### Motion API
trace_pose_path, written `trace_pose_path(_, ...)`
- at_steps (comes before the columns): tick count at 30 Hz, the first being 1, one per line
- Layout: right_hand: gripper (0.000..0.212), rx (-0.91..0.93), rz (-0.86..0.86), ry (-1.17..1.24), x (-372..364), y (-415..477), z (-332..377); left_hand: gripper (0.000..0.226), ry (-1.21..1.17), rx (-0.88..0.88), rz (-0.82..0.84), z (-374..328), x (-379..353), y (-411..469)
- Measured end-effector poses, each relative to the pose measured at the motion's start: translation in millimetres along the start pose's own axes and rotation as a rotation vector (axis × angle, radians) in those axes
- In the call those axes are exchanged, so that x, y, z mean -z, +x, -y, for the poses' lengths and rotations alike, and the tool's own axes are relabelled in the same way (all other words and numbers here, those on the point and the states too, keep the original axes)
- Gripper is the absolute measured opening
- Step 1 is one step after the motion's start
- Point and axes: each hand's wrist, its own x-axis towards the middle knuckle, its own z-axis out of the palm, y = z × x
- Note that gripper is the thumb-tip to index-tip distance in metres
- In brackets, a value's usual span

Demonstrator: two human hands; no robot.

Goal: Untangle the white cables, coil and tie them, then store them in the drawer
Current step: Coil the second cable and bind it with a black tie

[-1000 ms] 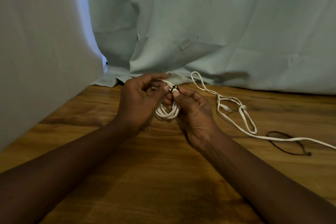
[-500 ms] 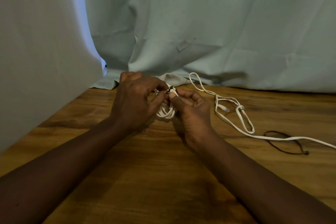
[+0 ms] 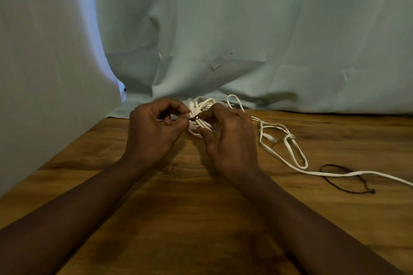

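View from my head down onto a wooden table (image 3: 201,219); my two hands meet near its far edge, in front of a hanging pale cloth (image 3: 245,40); my left hand (image 3: 154,131) has its thumb and forefinger pinched narrowly on one end of a small dark tie (image 3: 194,117), the other fingers curled; my right hand (image 3: 230,138) pinches the coiled white cable (image 3: 199,107) where the tie crosses it, lower fingers spread beneath the loops; the coil sits between my hands, whether lifted or resting on the table I cannot tell; a second white cable (image 3: 295,152) lies loose towards the right edge, knotted in the middle, its tail running off to the right; a thin black loop (image 3: 342,185) lies beside that tail; no drawer is in view. The risks, as I judge them: the tie is tiny and held only by fingertips, so it could slip free and let the springy loops fan open; if it catches only some strands, the coil may loosen later in the drawer; the loose cable's end runs close behind the coil, so I might bind it in by mistake.
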Motion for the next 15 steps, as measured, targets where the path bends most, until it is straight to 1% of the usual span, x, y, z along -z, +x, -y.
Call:
trace_pose_path(1, 0.017, 0.028, 0.024, -0.034, 1, 1, -3, 0.015, 0.005, 0.000, 0.013, 0, 1, 0)
trace_pose_path(4, 0.020, 0.008, 0.096, -0.073, 1, 5, -14, 0.019, 0.022, -0.017, 0.043, -3, 2, -1)
trace_pose_path(7, 0.023, 0.031, 0.111, -0.006, 3, 8, -20, 0.017, 0.086, -0.049, 0.033, -8, 3, 0)
trace_pose_path(11, 0.025, 0.120, 0.130, 0.029, 6, 13, -27, 0.013, 0.223, -0.111, 0.089, -19, 6, -1)
trace_pose_path(13, 0.032, 0.155, 0.140, 0.007, 7, 15, -30, 0.011, 0.269, -0.102, 0.126, -22, 6, -2)
trace_pose_path(15, 0.039, 0.177, 0.151, -0.018, 8, 16, -30, 0.011, 0.251, -0.026, 0.154, -26, 5, -3)
